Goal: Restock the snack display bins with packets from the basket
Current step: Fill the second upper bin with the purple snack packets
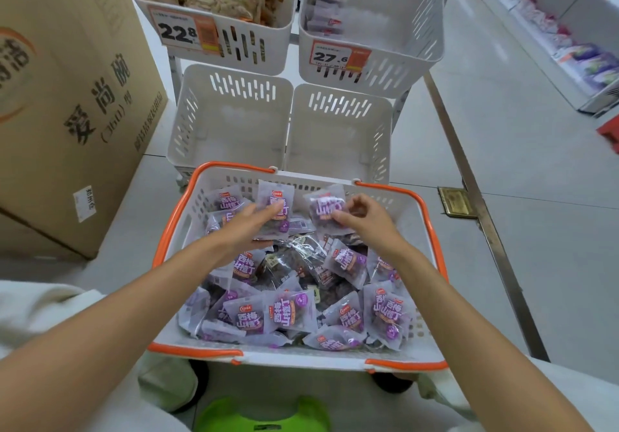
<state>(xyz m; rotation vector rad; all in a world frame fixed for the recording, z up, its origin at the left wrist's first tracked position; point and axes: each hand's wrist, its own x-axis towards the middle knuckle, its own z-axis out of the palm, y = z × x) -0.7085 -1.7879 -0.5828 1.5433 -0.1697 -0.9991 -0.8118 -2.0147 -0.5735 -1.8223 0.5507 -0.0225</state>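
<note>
1. Grey floor tiles run along a shop aisle, with one cardboard box [83, 113] on your left and stocked shelves [569, 52] far off on your right.
2. Your basket [234, 165], white with an orange rim, sits right in front of you. It is heaped with loose purple packets [288, 311] that overlap too much to count.
3. Your left hand [249, 227] grips the left packet [275, 208], which stands upright above the heap near the basket's far wall.
4. Your right hand [361, 217] pinches the right packet [326, 208] by its lower edge between thumb and fingertips, with the packet tilted.
5. You hold two packets, one per hand, side by side with a narrow gap between them.
6. Four white display bins stand beyond the basket:
   - The upper left bin [254, 46] holds brown snack bags.
   - The upper right bin [402, 73] holds a few purple packets.
   - The lower left bin [231, 123] and lower right bin [338, 136] sit side by side, just past the basket.
7. There are two price tags, the left tag [182, 31] and the right tag [338, 57], one on each upper bin.
</note>
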